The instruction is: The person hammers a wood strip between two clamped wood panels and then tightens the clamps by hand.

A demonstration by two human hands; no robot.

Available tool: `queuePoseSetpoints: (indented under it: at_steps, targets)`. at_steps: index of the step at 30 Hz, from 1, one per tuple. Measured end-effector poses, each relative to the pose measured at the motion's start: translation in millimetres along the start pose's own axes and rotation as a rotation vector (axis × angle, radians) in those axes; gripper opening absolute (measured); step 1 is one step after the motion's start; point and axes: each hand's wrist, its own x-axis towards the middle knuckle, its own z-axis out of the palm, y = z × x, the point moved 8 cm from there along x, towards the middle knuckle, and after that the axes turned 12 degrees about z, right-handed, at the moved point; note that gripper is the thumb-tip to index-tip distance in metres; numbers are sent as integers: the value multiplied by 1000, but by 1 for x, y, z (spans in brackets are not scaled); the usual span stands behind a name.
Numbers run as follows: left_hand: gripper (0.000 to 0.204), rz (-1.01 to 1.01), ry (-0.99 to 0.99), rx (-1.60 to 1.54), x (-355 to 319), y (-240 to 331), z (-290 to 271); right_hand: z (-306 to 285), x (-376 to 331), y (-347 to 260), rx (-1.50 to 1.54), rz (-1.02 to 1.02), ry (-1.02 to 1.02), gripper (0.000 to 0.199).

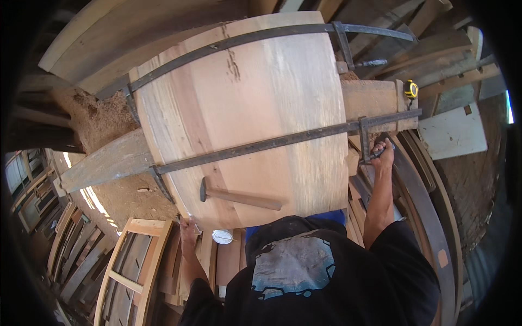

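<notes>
A wide wooden panel [239, 103] made of several boards lies before me, spanned by two dark metal bar clamps. My right hand [384, 153] is closed round the screw handle of the near bar clamp [261, 144], off the panel's right edge. At the panel's near left corner my left hand [188, 230] grips the edge; its fingertips are small and partly hidden. The far bar clamp [234, 42] crosses the panel's far side, its handle [371, 63] sticking out at the right. A hammer [243, 199] rests on the panel near me, its head to the left.
Under the panel runs a thick rough plank [106, 162], showing at both sides. A yellow tape measure [410, 89] sits at its right end. By my left hand is a round white lid [222, 236]. A wooden frame [130, 271] leans at lower left; stacked boards [76, 247] surround the workspace.
</notes>
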Motion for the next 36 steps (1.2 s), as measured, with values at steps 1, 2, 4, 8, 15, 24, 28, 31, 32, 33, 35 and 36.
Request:
queuePoseSetpoints:
  at_steps: [1, 2, 4, 8, 15, 24, 28, 31, 32, 33, 35, 36]
  targets:
    - [35, 1, 10, -37, -2, 6, 3, -2, 4, 0, 2, 8, -35, 31]
    - [24, 24, 23, 88, -4, 10, -2, -1, 1, 3, -13, 17, -17, 32]
    - [18, 48, -22, 139, 5, 35, 7, -18, 6, -10, -6, -1, -43, 32]
    - [27, -30, -101, 81, 12, 2, -20, -5, -4, 18, -183, -118, 123, 21]
    - [33, -53, -238, -304, 29, 15, -19, -8, -46, 43, -487, -141, 359, 32]
    - [28, 738, 195, 593, 158, 249, -47, -19, -12, 42, -489, -237, 357, 37]
    - [35, 949, 217, 615, 195, 344, -11, -21, -13, 60, -583, -164, 242, 33]
    - [36, 1135, 184, 772, 225, 419, 32, -9, -54, 63, -594, -35, 225, 35]
    - [37, 1252, 184, 857, 237, 442, 46, -9, -56, 61, -589, -30, 234, 35]
    - [37, 1236, 158, 844, 253, 459, 57, -12, -58, 61, -550, -43, 225, 36]
    - [37, 1127, 126, 875, 284, 479, 71, -11, -70, 62, -535, -42, 239, 37]
    - [37, 1053, 123, 914, 302, 487, 74, 1, -81, 64, -534, -30, 242, 38]
